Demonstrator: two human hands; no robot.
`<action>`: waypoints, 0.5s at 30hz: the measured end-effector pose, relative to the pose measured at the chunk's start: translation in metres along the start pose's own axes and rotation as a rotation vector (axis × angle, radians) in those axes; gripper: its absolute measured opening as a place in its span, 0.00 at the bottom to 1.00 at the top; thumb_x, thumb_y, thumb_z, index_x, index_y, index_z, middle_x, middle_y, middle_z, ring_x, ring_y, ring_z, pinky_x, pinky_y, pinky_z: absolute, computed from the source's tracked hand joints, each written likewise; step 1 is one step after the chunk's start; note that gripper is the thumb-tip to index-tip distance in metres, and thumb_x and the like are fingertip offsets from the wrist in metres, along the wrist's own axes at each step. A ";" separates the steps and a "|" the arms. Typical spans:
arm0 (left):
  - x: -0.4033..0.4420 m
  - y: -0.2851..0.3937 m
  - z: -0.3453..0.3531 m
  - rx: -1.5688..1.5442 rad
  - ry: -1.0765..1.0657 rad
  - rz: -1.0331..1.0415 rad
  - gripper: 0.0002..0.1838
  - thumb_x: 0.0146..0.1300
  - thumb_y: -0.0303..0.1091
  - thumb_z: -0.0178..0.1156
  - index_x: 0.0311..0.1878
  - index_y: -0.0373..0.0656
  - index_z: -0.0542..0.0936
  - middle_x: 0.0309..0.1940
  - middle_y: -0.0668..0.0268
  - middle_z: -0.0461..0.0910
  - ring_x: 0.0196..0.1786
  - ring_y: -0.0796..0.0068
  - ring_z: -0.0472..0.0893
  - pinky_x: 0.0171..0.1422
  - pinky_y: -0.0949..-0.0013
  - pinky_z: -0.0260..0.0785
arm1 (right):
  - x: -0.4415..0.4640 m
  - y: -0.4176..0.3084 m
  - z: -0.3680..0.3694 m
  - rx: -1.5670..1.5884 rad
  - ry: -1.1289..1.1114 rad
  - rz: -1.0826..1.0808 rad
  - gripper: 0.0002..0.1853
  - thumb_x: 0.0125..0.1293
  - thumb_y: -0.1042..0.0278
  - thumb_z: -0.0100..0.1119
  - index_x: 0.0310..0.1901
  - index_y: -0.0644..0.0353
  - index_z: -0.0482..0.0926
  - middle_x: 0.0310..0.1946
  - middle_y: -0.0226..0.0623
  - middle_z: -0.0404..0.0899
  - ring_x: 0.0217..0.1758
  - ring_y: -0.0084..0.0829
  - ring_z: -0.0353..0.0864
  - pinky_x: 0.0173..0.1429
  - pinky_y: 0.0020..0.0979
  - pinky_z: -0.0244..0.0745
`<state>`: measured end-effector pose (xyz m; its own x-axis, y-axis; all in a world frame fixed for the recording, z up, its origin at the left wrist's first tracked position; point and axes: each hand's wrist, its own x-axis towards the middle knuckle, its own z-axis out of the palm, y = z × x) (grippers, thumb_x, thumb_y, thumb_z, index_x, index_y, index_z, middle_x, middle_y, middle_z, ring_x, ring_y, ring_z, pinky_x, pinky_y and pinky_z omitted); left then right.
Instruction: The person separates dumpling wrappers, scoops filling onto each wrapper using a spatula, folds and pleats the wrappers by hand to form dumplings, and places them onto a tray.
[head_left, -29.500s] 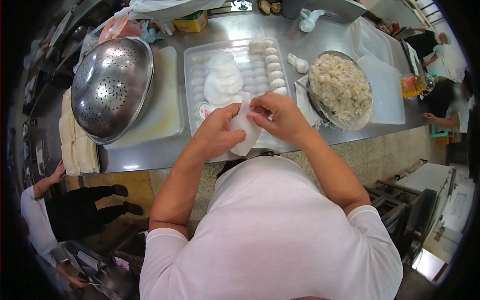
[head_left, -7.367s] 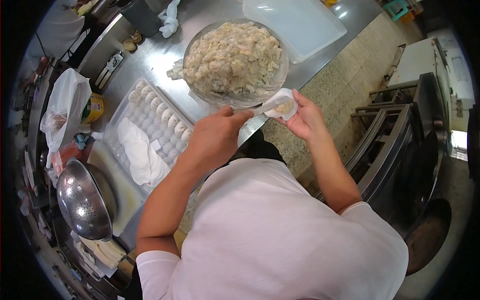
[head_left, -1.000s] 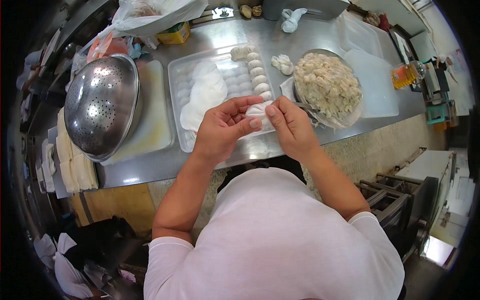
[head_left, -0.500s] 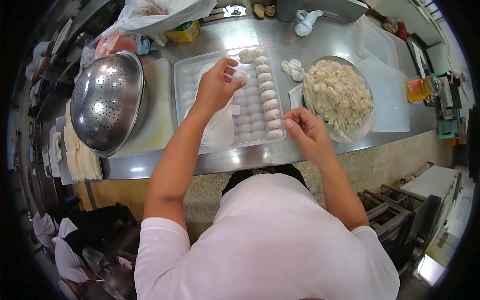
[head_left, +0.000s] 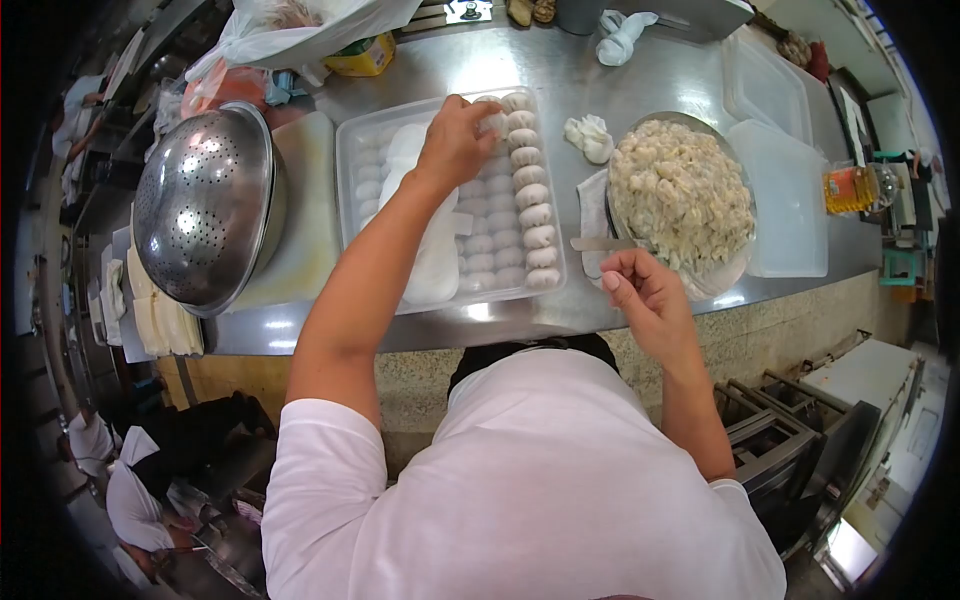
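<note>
From my remote station I note the hands apart: left hand (head_left: 458,143) pinching a dumpling (head_left: 495,122) inside the tray (head_left: 510,295) (dumpling rows (head_left: 535,195), wrappers (head_left: 432,258)); right hand (head_left: 654,302) loosely curled near the bowl (head_left: 715,281) of filling (head_left: 680,190).

Ten pleated dumplings (head_left: 532,194) make up the column just right of the left grip (head_left: 458,143), in one shallow tray (head_left: 500,293), while the paler rows below that grip are too blurred and covered to count. Well left of it come one perforated metal bowl (head_left: 205,205) and one cutting board (head_left: 308,205), with one yellow box (head_left: 362,56) farther off. Near the right grip (head_left: 650,302) are one flat blade (head_left: 600,243) and one heap of filling (head_left: 682,190); farther right, two clear plastic containers (head_left: 785,215) and one oil bottle (head_left: 848,190).
</note>
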<state>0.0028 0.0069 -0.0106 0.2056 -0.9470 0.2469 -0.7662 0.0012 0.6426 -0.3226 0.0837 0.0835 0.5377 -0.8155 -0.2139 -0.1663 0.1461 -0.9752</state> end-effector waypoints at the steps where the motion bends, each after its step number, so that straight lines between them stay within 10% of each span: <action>1: -0.004 0.004 0.000 -0.004 0.012 0.033 0.19 0.58 0.27 0.73 0.53 0.47 0.85 0.41 0.59 0.76 0.41 0.61 0.81 0.49 0.60 0.75 | 0.001 0.001 0.000 0.007 0.002 -0.002 0.06 0.76 0.70 0.60 0.47 0.65 0.78 0.32 0.21 0.73 0.35 0.13 0.68 0.39 0.19 0.64; 15: -0.021 0.000 -0.046 -0.035 0.260 -0.007 0.24 0.57 0.37 0.76 0.53 0.39 0.78 0.49 0.52 0.79 0.49 0.50 0.82 0.53 0.53 0.76 | 0.085 -0.046 0.046 -0.412 -0.110 -0.196 0.11 0.69 0.69 0.67 0.47 0.64 0.79 0.30 0.31 0.78 0.32 0.24 0.73 0.40 0.27 0.71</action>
<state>0.0263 0.0419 0.0176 0.3642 -0.8324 0.4178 -0.7438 0.0100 0.6683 -0.2311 0.0337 0.1077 0.6721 -0.7384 -0.0545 -0.3553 -0.2571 -0.8987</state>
